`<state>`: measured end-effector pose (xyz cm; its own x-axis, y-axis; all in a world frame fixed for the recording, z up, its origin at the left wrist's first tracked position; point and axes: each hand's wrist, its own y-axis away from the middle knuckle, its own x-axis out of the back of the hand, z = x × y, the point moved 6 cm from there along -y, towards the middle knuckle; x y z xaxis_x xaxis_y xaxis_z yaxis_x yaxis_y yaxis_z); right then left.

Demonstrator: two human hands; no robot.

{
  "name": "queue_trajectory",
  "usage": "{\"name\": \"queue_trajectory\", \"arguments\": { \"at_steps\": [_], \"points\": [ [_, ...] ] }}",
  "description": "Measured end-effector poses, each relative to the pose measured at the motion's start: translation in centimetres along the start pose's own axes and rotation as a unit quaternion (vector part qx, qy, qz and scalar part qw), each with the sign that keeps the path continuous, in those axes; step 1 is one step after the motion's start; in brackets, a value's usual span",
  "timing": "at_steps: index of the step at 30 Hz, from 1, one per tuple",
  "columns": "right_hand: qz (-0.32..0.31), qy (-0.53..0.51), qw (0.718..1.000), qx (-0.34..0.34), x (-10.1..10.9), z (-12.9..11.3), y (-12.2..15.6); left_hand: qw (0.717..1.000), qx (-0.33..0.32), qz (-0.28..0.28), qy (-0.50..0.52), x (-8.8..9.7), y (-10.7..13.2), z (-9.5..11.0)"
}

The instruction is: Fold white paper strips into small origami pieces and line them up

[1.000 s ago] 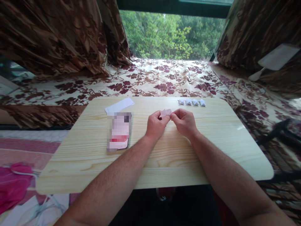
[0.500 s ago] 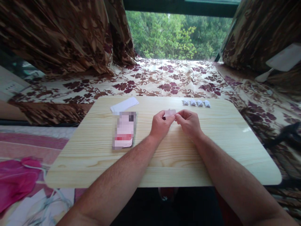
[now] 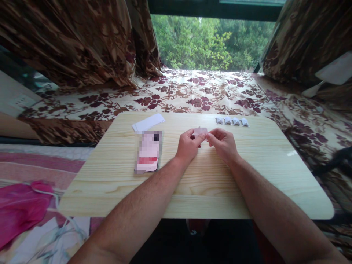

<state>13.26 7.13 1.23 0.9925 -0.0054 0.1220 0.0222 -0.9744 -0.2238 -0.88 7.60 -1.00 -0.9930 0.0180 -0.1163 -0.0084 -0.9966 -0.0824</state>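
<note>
A small piece of pale, thin paper (image 3: 200, 130) is held up above the middle of the table. My left hand (image 3: 188, 146) grips it between thumb and fingers from the left side. At the paper's right corner, the thumb and forefinger of my right hand (image 3: 223, 143) are pinched together, almost meeting the left fingertips. The fingers cover the lower part of the paper, so its folds are hard to make out. Beyond my right hand, several small folded white paper pieces (image 3: 232, 121) with raised points sit in a row near the far edge.
The light wooden table (image 3: 214, 205) has rounded corners. On its left lie white paper strips (image 3: 150, 121) and a phone (image 3: 150, 154), partly blurred. Left of the table are a pink cloth (image 3: 24, 205) and a white cable. A floral-covered ledge (image 3: 198, 91) runs behind, below a window.
The view has shifted slightly, moving everything a little to the right. My hands stay on the paper, and the right fingers have moved only slightly at its corner.
</note>
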Motion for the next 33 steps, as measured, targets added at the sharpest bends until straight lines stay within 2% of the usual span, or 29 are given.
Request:
{"name": "queue_trajectory", "arguments": {
  "at_steps": [5, 14, 22, 33],
  "points": [
    [0.011, 0.006, 1.000, 0.006, 0.08, 0.27, -0.05, 0.999, -0.006, -0.030, 0.033, -0.13, 0.00, -0.05],
    [0.003, 0.023, 1.000, 0.011, 0.08, 0.37, -0.07, 0.999, -0.013, -0.014, 0.041, -0.12, -0.21, -0.18],
    [0.003, 0.046, 0.999, 0.021, -0.03, 0.07, 0.06, 1.000, -0.013, -0.018, -0.023, -0.03, -0.12, 0.11],
    [-0.013, 0.081, 0.996, 0.028, -0.27, 0.01, 0.20, 0.999, -0.004, -0.032, -0.015, -0.11, -0.19, -0.04]
  ]
}}
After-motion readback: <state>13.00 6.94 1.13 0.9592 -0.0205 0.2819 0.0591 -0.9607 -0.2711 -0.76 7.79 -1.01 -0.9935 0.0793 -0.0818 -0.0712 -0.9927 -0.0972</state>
